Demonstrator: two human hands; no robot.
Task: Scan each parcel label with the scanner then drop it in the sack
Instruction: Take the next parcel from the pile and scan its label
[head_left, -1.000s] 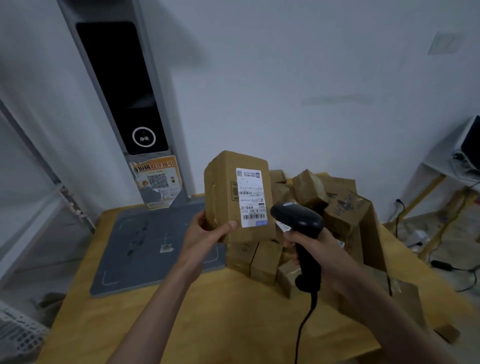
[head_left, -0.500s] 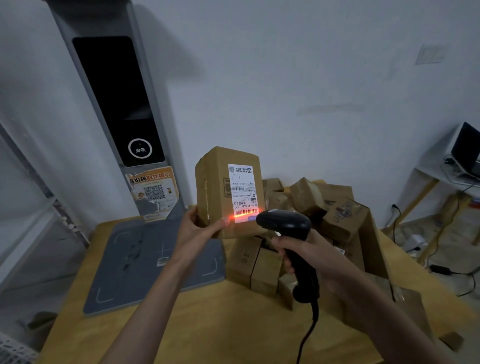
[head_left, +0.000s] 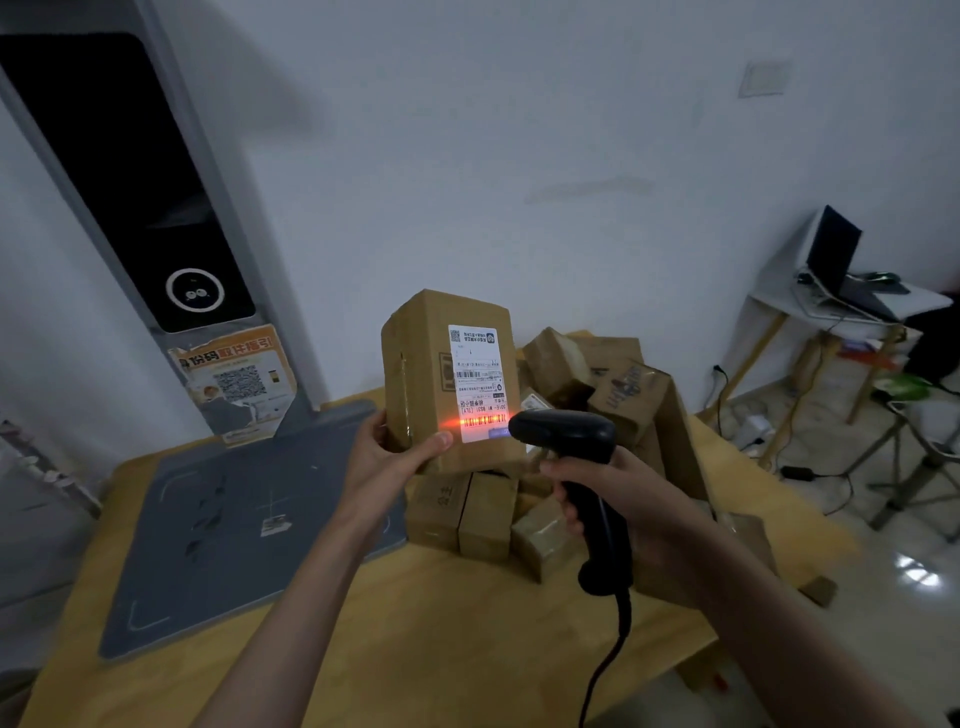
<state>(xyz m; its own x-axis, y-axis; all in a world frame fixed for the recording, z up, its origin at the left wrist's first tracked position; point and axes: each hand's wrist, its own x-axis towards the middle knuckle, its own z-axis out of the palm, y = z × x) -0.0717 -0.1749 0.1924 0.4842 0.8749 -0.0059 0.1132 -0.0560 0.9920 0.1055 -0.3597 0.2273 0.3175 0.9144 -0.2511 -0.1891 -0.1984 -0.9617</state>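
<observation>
**Scanning the box label, red line on the barcode**

Holding the box (head_left: 423, 384) up off the table (head_left: 415, 649), your left hand (head_left: 384, 462) grips its lower left corner: thumb across the front face near the bottom, fingers behind and out of sight. Your right hand (head_left: 623, 506) is wrapped round the handle of the scanner (head_left: 563, 431), whose head sits just right of your left thumb and close to the label (head_left: 478, 382), apart from it.

The box looks like stiff corrugated card with taped seams. One hand carries it by a corner without sagging, so judge it light. The card should give dry, sure friction; the tape strip down the left edge is the slicker part, so keep your pads on bare card. For the drop, a hold lower and wider, under the base, would be steadier than this corner pinch.

It stands upright, long axis vertical, leaning slightly. The labelled face points back at you and the scanner. The label runs the same way, its print upside down, with the barcode at the bottom end, nearest your thumb; the red line crosses it level.

Beyond your right hand lies the pile (head_left: 597, 384) of unscanned boxes. No sack is in view.
</observation>
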